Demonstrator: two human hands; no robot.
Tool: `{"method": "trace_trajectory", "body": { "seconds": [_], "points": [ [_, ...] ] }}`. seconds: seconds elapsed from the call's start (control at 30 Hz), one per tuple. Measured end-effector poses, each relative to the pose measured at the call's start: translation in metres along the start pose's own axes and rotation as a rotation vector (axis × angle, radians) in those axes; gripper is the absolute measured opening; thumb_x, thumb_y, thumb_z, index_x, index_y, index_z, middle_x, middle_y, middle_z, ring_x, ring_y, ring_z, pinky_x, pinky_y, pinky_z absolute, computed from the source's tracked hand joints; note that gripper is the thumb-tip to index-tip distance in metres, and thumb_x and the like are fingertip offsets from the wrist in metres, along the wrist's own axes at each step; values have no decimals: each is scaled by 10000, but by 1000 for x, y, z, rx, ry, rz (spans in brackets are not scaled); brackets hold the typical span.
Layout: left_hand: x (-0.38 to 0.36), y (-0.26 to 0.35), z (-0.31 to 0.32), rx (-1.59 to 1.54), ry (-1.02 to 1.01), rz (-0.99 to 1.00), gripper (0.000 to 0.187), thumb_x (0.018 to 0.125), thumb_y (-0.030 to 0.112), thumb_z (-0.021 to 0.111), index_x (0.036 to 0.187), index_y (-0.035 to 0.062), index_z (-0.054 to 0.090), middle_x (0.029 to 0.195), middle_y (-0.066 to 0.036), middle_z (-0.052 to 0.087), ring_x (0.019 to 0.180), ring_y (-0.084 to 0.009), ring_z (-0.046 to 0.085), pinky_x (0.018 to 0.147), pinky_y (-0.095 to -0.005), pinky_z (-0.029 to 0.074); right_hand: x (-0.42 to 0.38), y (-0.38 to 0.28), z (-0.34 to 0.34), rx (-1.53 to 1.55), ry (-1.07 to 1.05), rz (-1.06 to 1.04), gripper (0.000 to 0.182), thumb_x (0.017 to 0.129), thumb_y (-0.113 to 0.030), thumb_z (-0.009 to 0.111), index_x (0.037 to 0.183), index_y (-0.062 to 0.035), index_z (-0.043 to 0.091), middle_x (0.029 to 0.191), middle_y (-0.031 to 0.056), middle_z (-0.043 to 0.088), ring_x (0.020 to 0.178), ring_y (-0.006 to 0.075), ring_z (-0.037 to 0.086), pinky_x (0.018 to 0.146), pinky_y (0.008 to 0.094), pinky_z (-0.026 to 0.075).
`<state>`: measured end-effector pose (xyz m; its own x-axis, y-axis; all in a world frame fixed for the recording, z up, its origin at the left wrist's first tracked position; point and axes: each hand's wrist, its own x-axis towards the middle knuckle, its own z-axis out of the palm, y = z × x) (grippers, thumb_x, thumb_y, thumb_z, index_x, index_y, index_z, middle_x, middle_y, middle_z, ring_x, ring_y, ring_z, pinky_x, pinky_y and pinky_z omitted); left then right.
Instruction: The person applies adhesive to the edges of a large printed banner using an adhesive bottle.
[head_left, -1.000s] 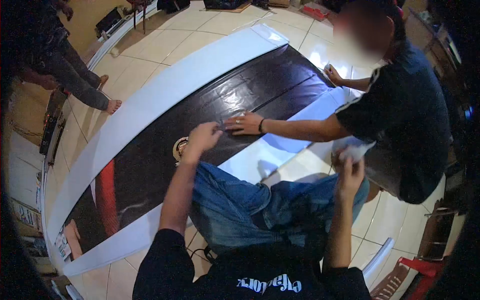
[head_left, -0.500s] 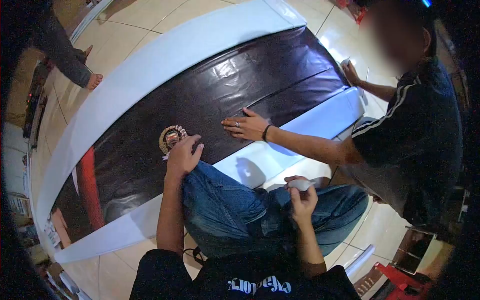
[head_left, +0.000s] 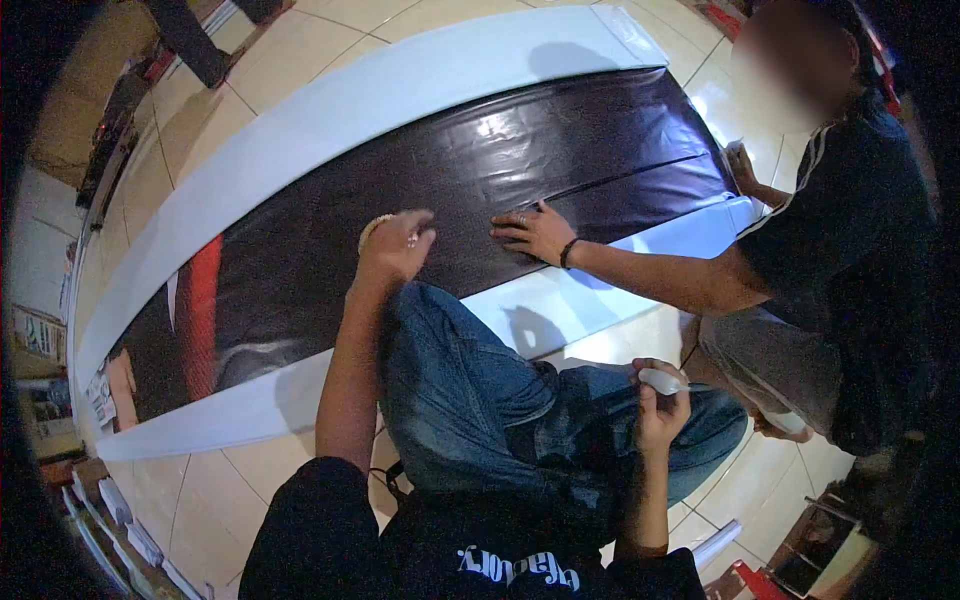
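Note:
My left hand point(head_left: 396, 248) is above the dark glossy sheet point(head_left: 460, 165), its fingers curved around a small round beaded ornament point(head_left: 368, 232). The ornament is mostly hidden by that hand; its pale rim shows on the left and pale bits show between fingers and thumb. Over my bent knee, my right hand point(head_left: 660, 410) grips a small white bottle point(head_left: 663, 381) between thumb and fingers. The sheet lies inside a long curved frame with white padded borders point(head_left: 300, 140). Another person's hand point(head_left: 535, 238), with rings and a dark bracelet, rests flat on the sheet.
A person point(head_left: 850, 250) in a dark shirt crouches on the right, the other hand point(head_left: 742, 165) at the frame's far end. A red strip point(head_left: 202, 320) crosses the sheet's left part. Someone's leg point(head_left: 190, 40) is at upper left. Tiled floor point(head_left: 225, 500) surrounds the frame.
My view has shifted a little. My left hand has moved away from me over the round ornament, covering most of it. The bottle stays in my right hand.

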<state>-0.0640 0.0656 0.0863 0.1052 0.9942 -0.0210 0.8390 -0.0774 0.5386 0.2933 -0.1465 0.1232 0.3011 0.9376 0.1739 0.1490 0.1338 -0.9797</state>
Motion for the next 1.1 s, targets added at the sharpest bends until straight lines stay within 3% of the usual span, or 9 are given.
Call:
{"method": "trace_trajectory", "body": {
  "seconds": [0.07,0.13,0.23,0.43,0.73,0.77,0.8,0.87,1.1],
  "points": [
    [20,25,-9,-50,-89,-156,328,890,209,640,1186,70,663,1119,-171,689,1009,-313,674,911,-386,507,10,1,-3,-16,-4,-41,328,888,-143,713,1146,29,605,1037,190,690,915,247,681,831,348,553],
    [43,25,-1,-178,114,18,316,887,205,644,1170,66,671,1102,-170,696,1007,-312,679,891,-384,518,19,5,-1,-14,-19,-29,298,892,-120,692,1139,23,606,1035,197,689,924,265,682,826,353,555],
    [85,38,10,-247,215,64,332,887,177,674,1181,23,660,1057,-173,713,977,-267,702,863,-359,545,39,11,5,17,-96,4,284,888,-99,679,1135,19,605,1042,202,688,939,272,682,822,356,556],
    [145,43,28,-264,186,-1,314,907,175,664,1188,34,660,1068,-155,717,988,-228,700,890,-352,543,81,42,27,-68,-262,7,383,745,78,695,1115,29,608,1034,229,688,943,308,691,807,370,558],
    [161,4,56,-76,-3,-77,354,889,227,660,1205,67,659,1156,-164,683,1079,-303,655,934,-392,505,103,85,71,-84,-471,63,340,758,22,711,1092,20,648,1054,192,709,948,307,698,827,381,554],
    [162,0,59,-51,55,-38,367,888,266,693,1217,108,665,1098,-134,708,905,-235,667,851,-347,515,102,89,73,-83,-513,96,355,754,24,711,1102,21,644,1067,189,706,961,308,695,833,383,552],
    [163,-1,57,-51,49,-42,367,888,266,693,1217,108,665,1098,-134,708,905,-235,667,851,-347,515,102,94,77,-80,-555,124,370,750,27,710,1113,22,640,1079,187,703,974,309,692,839,384,549],
    [163,-1,52,-187,32,-91,370,880,248,676,1214,90,660,1161,-162,681,1097,-297,648,939,-395,503,97,101,84,-37,-560,118,383,748,25,708,1124,25,633,1098,185,697,994,317,688,850,388,545],
    [160,-12,53,-130,49,-41,373,878,249,679,1218,97,660,1159,-152,685,1086,-293,654,947,-384,499,79,115,90,-42,-618,171,365,739,6,700,1100,26,651,1069,175,710,980,311,694,859,391,544]
  ]
}}
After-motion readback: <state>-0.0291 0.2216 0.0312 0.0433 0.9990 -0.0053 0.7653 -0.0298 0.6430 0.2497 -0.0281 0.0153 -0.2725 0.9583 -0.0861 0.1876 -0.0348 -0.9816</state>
